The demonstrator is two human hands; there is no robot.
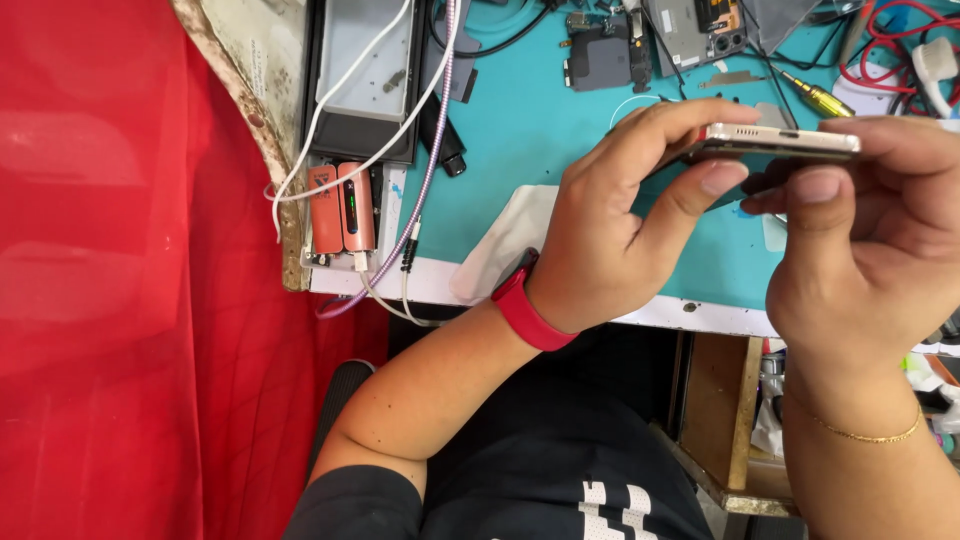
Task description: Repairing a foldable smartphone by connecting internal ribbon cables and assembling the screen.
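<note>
— What's being held?

— A slim phone (780, 141) with a pale gold edge, seen side-on and lying flat in the air above the teal mat (520, 120), near the front edge of the bench.

— Who has hold of it?

— Both hands. The left hand (620, 230) is closed on its left end, fingers over the top and the thumb pressed underneath. The right hand (860, 250) pinches the right end, thumb below and fingers curled over the top.

— Anything on the wrists?

— A red band (527, 305) on the left wrist, a thin gold bracelet (870, 432) on the right.

— And around them?

— A white cloth (505, 245) lies on the mat just beside the left wrist. Behind the phone there are dark phone parts (605, 55) and a yellow-handled screwdriver (818, 97). Well off to the left sits an orange power bank (342, 208), with white cables (345, 85) and a purple braided cable (432, 150) running past it. A red cloth (120, 300) fills the left side of the view.
</note>
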